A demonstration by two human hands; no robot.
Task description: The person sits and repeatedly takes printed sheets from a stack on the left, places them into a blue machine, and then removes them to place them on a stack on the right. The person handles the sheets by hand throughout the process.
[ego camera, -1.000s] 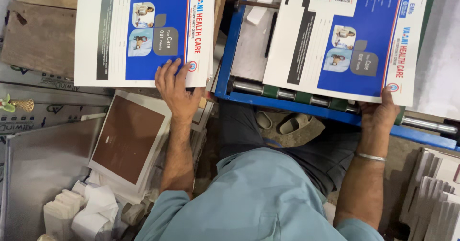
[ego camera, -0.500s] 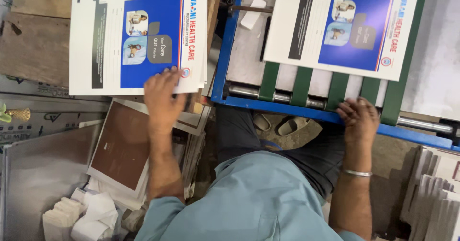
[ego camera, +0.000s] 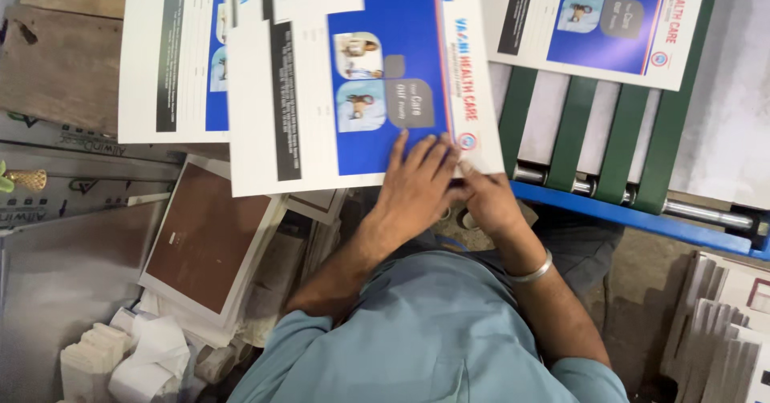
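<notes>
Looking down from the head camera, both hands meet at the near right corner of a printed sheet, white with a blue panel. The left hand lies flat on top of this corner with the fingers spread. The right hand is just beside it and touching it, but it is partly under the sheet edge and behind the left hand, so I cannot tell how its fingers grip. A metal bangle sits on the right wrist.

The sheet has its long side running left to right, and it is a little tilted, the right end nearer. Its far edge is cut off by the picture. It lies over a second sheet on the left, of which only a strip shows. A third sheet rests far right on the green belts of a blue machine frame.

Half a second ago the hands were well apart, the left on a sheet at the left and the right on the machine frame; now they are together on one sheet.

A brown board leans near left, with white paper scraps below it.
</notes>
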